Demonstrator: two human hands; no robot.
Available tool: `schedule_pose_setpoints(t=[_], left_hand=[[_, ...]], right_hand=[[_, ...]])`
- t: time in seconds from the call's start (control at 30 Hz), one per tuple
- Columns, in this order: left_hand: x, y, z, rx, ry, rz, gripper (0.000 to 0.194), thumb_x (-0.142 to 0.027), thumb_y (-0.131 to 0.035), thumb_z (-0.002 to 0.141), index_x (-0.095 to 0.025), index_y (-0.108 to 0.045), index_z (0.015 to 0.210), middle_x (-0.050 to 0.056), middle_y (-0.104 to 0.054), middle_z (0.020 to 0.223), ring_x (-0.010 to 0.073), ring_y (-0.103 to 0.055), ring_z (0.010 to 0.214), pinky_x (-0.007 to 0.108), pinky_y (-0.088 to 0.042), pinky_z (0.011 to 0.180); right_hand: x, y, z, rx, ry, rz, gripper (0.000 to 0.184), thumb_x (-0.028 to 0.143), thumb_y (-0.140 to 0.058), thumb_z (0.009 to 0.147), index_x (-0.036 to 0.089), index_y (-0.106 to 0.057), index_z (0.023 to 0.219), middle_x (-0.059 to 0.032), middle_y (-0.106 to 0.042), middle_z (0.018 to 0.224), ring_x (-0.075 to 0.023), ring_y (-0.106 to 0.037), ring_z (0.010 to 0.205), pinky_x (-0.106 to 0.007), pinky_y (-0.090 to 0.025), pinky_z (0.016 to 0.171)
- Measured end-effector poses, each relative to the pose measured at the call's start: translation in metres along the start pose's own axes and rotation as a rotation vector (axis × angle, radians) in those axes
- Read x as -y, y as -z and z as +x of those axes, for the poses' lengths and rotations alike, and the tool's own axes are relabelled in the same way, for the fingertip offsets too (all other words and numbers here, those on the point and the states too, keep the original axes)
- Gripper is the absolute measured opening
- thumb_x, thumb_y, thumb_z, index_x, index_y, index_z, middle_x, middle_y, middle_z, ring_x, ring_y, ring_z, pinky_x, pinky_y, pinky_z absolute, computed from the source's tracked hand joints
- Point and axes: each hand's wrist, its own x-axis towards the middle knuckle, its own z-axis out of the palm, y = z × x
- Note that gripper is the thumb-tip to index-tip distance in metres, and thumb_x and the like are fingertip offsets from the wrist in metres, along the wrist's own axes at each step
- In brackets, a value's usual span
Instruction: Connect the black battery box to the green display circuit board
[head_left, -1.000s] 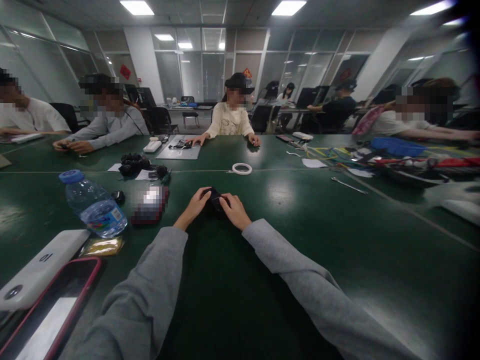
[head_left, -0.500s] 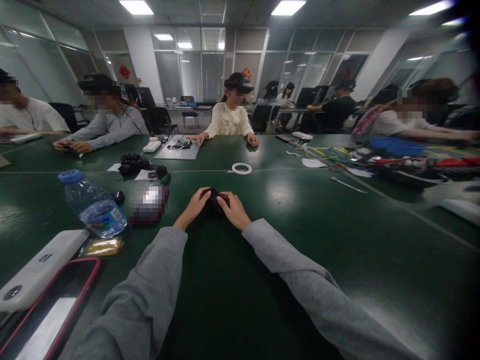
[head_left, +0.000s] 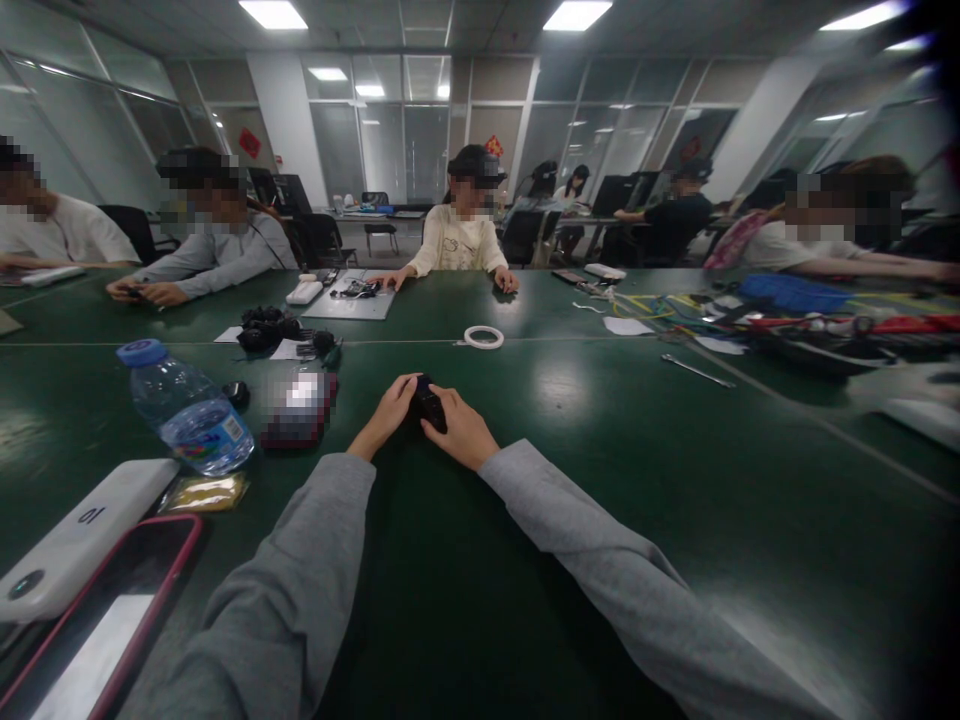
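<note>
Just beyond the middle of the green table (head_left: 480, 560), both of my hands hold a small black device (head_left: 429, 404), rounded like a computer mouse. My left hand (head_left: 391, 412) grips its left side, thumb lying along the near edge. On the right side, my right hand (head_left: 463, 428) is closed around it, with the thumb low at the near end and the fingers over the top. The fingers cover much of the device, so its details are too dark to make out.
On my left are a water bottle (head_left: 191, 410), a white power bank (head_left: 86, 540), a red-edged phone (head_left: 112, 620) and a yellow packet (head_left: 204, 493). A tape roll (head_left: 483, 338) lies ahead, a wrench (head_left: 697, 371) to the right. Across sits a person (head_left: 459, 235) beside a white board (head_left: 352, 310).
My right hand has shifted its hold: its thumb moved from the device's top down to the near end. The device now sits turned more upright between my hands.
</note>
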Motion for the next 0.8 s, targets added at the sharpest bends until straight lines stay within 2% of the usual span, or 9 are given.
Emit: schedule_pose_setpoints(t=[0.23,0.53,0.6,0.73,0.8], left_hand=[[0.000,0.000,0.002,-0.001,-0.006,0.047,0.035,-0.036,-0.038,0.089,-0.018,-0.056,0.113,0.007,-0.060,0.117,0.0176,-0.053,0.112,0.033,-0.036,0.101],[-0.001,0.000,-0.001,-0.002,0.039,-0.004,0.042,-0.043,-0.032,0.091,-0.018,-0.056,0.114,0.007,-0.060,0.117,0.0178,-0.053,0.110,0.032,-0.037,0.099],[-0.001,0.000,-0.001,-0.008,0.057,-0.043,0.047,-0.048,-0.029,0.091,-0.017,-0.055,0.115,0.008,-0.059,0.118,0.0182,-0.054,0.110,0.032,-0.038,0.099],[0.001,-0.001,0.001,-0.012,0.101,-0.144,0.060,-0.055,-0.018,0.090,-0.015,-0.050,0.121,0.011,-0.058,0.121,0.0192,-0.053,0.114,0.036,-0.036,0.101],[0.002,0.000,0.002,-0.003,0.125,-0.138,0.061,-0.056,-0.019,0.089,-0.017,-0.049,0.123,0.012,-0.057,0.123,0.0200,-0.052,0.116,0.038,-0.035,0.102]], right_hand=[[0.001,0.000,0.000,-0.014,-0.010,-0.035,0.058,0.038,-0.053,0.082,0.019,-0.035,0.134,-0.0116,-0.050,0.115,-0.0242,-0.052,0.103,-0.040,-0.045,0.090],[0.002,0.002,0.000,0.003,0.001,0.030,0.058,0.036,-0.052,0.083,0.022,-0.034,0.136,-0.0096,-0.052,0.115,-0.0230,-0.053,0.101,-0.039,-0.047,0.088],[0.005,0.009,0.001,-0.080,0.007,0.072,0.053,0.035,-0.049,0.086,0.023,-0.036,0.135,-0.0089,-0.051,0.119,-0.0224,-0.052,0.106,-0.039,-0.045,0.092],[-0.002,0.026,0.006,-0.454,-0.073,0.136,0.044,0.033,-0.039,0.091,0.020,-0.037,0.133,-0.0093,-0.047,0.126,-0.0209,-0.044,0.117,-0.038,-0.037,0.101],[-0.013,0.031,0.008,-0.559,-0.120,0.133,0.043,0.035,-0.039,0.092,0.019,-0.038,0.132,-0.0100,-0.047,0.125,-0.0207,-0.044,0.117,-0.037,-0.036,0.101]])
